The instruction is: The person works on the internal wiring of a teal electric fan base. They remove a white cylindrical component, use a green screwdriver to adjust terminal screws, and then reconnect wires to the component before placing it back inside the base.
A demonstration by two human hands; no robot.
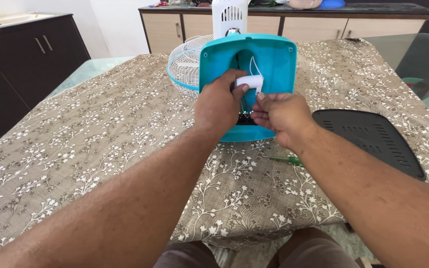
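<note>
Left hand point(220, 101) pinching small white cylinder, probably a capacitor point(250, 81), inside teal fan base point(274, 59); right hand point(280, 113) fingers pressed together on its wire point(254, 67). Black cover point(373, 139) beside.

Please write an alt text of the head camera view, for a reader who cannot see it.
A person's left hand and right hand hold a small white part inside the open turquoise fan base, on a floral tablecloth. A black cover plate and a green screwdriver lie to the right.

single head view, looking down and forward over table point(100, 149) edge, close on hands, cabinets beyond.
</note>
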